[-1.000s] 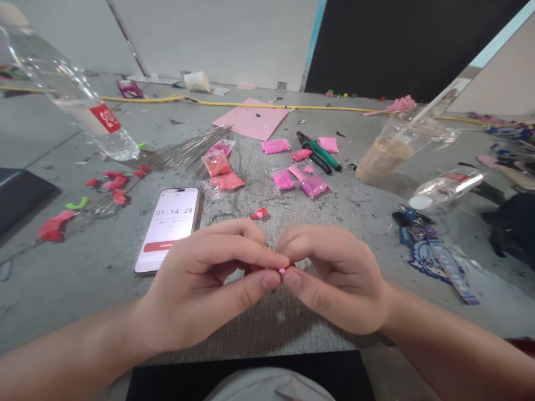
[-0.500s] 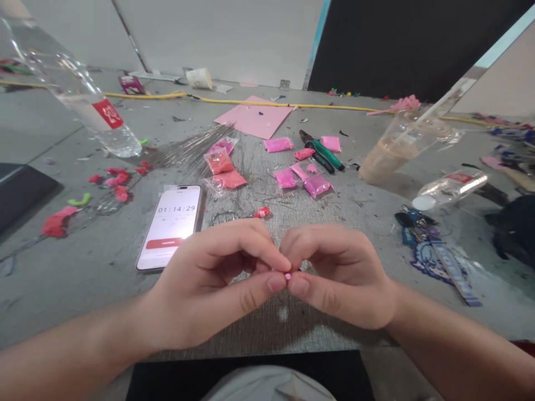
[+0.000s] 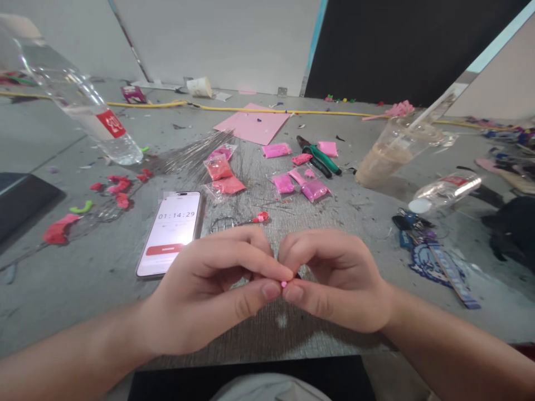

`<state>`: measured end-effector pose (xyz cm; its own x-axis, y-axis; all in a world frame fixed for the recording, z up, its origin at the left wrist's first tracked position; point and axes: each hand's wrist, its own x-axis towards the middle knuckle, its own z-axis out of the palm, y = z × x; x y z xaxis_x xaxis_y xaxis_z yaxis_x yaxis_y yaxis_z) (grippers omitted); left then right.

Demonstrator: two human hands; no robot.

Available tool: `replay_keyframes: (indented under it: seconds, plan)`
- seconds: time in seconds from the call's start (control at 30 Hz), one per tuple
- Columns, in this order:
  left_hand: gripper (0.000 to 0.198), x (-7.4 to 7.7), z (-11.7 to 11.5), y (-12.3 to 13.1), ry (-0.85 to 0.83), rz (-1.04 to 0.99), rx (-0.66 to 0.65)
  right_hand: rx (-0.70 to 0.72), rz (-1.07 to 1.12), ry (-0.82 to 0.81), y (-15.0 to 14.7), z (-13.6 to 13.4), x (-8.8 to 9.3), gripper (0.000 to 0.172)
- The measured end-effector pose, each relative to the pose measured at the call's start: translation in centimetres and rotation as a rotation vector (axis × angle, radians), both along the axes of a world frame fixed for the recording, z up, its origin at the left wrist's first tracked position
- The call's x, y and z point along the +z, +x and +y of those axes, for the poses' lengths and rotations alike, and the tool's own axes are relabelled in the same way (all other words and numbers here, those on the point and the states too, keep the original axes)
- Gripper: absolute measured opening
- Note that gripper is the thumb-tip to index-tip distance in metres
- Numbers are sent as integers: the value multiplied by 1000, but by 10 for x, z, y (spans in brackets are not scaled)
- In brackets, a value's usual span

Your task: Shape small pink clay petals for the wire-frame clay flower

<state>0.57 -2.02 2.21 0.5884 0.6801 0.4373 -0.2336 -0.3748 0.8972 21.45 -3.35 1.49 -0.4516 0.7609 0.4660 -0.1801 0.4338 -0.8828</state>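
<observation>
Both my hands meet over the grey table's near edge. My left hand [image 3: 213,289] and my right hand [image 3: 338,278] are closed in pinches, thumbs and forefingers touching around a tiny pink bead [image 3: 283,284] held between them. Just behind my hands lie a small red bead piece [image 3: 261,217] on thin wire and a phone [image 3: 170,233] showing a timer. Further back are small bags of pink beads [image 3: 307,186] and orange-red beads [image 3: 219,170].
A clear water bottle [image 3: 87,120] stands at the far left, a plastic cup with a drink [image 3: 388,153] at the right, green-handled pliers [image 3: 320,159] and pink paper [image 3: 253,125] behind. Keys [image 3: 422,242] and a small lying bottle [image 3: 445,189] are on the right. Red scraps [image 3: 117,184] litter the left.
My hands stay pinched together on the bead; the fingertips shifted slightly. The view has tilted a little, and the phone timer went from 01:14:28 to 01:14:29.
</observation>
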Motion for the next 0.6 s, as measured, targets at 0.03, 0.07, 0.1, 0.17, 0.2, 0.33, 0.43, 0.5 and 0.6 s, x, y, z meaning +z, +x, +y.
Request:
replay_keyframes:
  seconds: [0.03, 0.07, 0.1, 0.17, 0.2, 0.33, 0.43, 0.5, 0.6]
  plan:
    - [22, 0, 0, 0, 9, 3, 2, -3, 4, -5, 0, 0, 0, 9]
    - [22, 0, 0, 0, 11, 3, 1, 0, 11, -14, 0, 0, 0, 9]
    - [21, -1, 0, 0, 4, 0, -4, 5, 17, -27, -1, 0, -1, 10]
    - [21, -3, -1, 0, -31, -15, -12, 15, 27, -58, -1, -1, -1, 11]
    - [20, -3, -2, 0, -54, -28, -14, 17, 29, -71, -1, -1, -1, 10]
    - [13, -4, -5, 1, -123, -51, -4, 9, 29, -82, 0, -2, -2, 9]
    - [12, -3, -5, 0, -114, -38, -4, -9, 28, -71, 0, -2, -3, 9]
    - [13, -3, -4, -1, -96, -38, -4, -17, 24, -70, 0, -2, -3, 9]
    - [16, -4, -2, -1, -89, -29, -14, -11, 14, -86, 0, -1, -2, 10]
